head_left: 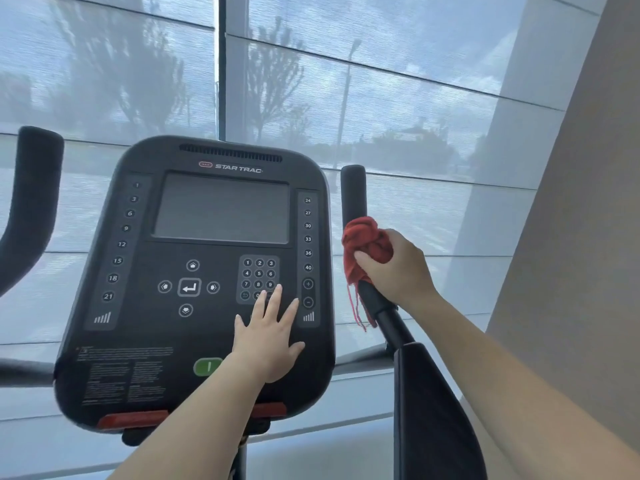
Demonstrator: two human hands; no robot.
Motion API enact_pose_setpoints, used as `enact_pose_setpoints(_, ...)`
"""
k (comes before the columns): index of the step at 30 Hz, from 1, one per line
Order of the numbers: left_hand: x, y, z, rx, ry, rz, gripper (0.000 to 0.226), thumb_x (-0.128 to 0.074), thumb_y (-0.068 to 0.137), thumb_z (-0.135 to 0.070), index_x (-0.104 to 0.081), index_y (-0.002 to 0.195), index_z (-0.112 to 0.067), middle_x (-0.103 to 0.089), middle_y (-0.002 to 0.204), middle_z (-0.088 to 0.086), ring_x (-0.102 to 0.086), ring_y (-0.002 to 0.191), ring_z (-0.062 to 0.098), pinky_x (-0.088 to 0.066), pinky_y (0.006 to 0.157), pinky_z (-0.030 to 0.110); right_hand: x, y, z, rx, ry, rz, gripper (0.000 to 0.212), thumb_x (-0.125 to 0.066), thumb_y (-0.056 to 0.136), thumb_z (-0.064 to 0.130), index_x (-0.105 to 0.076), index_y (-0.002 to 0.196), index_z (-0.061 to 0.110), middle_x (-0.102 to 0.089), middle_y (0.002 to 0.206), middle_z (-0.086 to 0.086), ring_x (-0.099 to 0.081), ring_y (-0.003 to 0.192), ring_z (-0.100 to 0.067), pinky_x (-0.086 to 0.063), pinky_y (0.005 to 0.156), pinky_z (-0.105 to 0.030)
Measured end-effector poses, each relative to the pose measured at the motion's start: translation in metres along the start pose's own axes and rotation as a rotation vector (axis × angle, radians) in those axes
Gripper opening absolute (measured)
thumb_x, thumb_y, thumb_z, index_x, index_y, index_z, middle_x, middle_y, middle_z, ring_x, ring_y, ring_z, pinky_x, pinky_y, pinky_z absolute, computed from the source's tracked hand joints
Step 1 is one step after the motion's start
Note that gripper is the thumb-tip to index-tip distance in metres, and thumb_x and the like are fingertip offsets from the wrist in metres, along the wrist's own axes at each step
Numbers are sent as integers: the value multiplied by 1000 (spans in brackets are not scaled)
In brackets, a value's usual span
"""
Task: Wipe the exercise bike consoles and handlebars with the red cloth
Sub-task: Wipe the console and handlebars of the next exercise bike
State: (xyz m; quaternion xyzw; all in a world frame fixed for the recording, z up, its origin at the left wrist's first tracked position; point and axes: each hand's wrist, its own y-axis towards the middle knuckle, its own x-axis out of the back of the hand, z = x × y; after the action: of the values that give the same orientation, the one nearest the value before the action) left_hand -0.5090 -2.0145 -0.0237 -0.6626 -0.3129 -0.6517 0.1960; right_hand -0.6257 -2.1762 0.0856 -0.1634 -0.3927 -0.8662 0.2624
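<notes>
A black exercise bike console (145, 271) with a grey screen and keypad fills the middle of the head view. My left hand (268, 337) lies flat on its lower right face, fingers straight and spread just below the number keys. Right of the console stands the black right handlebar (353, 192). My right hand (398, 268) grips a bunched red cloth (365, 242) wrapped round that bar at mid height. Loose red threads hang below the cloth. The left handlebar (33, 195) curves up at the far left, untouched.
A large window with a translucent blind (381, 98) runs behind the bike. A beige wall (588, 237) rises close on the right. A black arm pad (426, 410) sits under the right handlebar. Red tabs (131, 419) line the console's bottom edge.
</notes>
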Motion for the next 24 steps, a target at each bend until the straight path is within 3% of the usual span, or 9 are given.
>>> enact_pose_setpoints(3, 0, 0, -1, 0, 0, -6, 71, -33, 93, -53, 9, 146, -33, 27, 153, -2, 20, 142, 24, -11, 111, 58, -2, 7, 13, -21, 97, -41, 22, -63, 79, 51, -61, 94, 35, -60, 86, 26, -59, 83, 4, -39, 68, -9)
enact_pose_setpoints(4, 0, 0, 0, 0, 0, -7, 71, -34, 93, -53, 9, 146, -33, 27, 153, -3, 20, 142, 24, -11, 111, 58, -3, 9, 17, -12, 94, -54, 19, -62, 81, 47, -63, 97, 35, -60, 85, 26, -60, 86, -1, -38, 69, -6)
enact_pose_setpoints(6, 0, 0, 1, -2, -6, -8, 71, -34, 92, -53, 8, 146, -33, 26, 153, -3, 20, 142, 23, -11, 111, 58, -4, 11, 17, 1, 34, -71, 2, -64, 83, 36, -65, 83, 34, -62, 74, 21, -62, 80, -7, -38, 62, -4)
enact_pose_setpoints(9, -1, 1, 2, -3, -7, -8, 72, -35, 92, -53, 7, 146, -32, 26, 153, -3, 20, 142, 23, -11, 111, 58, -4, 8, 7, -29, -34, -70, 5, -68, 78, 28, -68, 74, 25, -66, 69, 12, -62, 70, -8, -41, 61, -14)
enact_pose_setpoints(12, -1, 1, 1, -1, -8, -6, 72, -35, 92, -53, 7, 146, -32, 26, 153, -2, 20, 142, 24, -11, 110, 59, 3, 2, -1, -47, -81, -27, 11, -69, 76, 26, -65, 65, 27, -63, 63, 17, -59, 63, 2, -39, 55, -11)
enact_pose_setpoints(16, -2, 2, 0, 1, -5, -12, 72, -35, 92, -53, 7, 146, -32, 26, 154, -2, 19, 142, 24, -13, 110, 59, 15, 8, 1, -66, -55, -28, 11, -69, 77, 29, -72, 71, 20, -67, 65, 9, -64, 68, -9, -48, 58, -20)
enact_pose_setpoints(20, -1, 2, 3, -3, -28, -32, 71, -34, 93, -52, 6, 147, -31, 23, 154, -4, 17, 143, 22, -14, 111, 57, 26, 32, 25, -14, 46, -224, 13, -66, 78, 34, -69, 70, 25, -64, 63, 14, -62, 67, -7, -44, 60, -17)
enact_pose_setpoints(24, 2, 2, 6, 11, -41, -70, 69, -34, 93, -50, 3, 147, -29, 19, 155, -3, 16, 143, 21, -12, 112, 55, 27, 57, 54, 107, 102, -283, 11, -64, 81, 35, -71, 84, 28, -63, 68, 17, -60, 70, -4, -44, 66, -17)
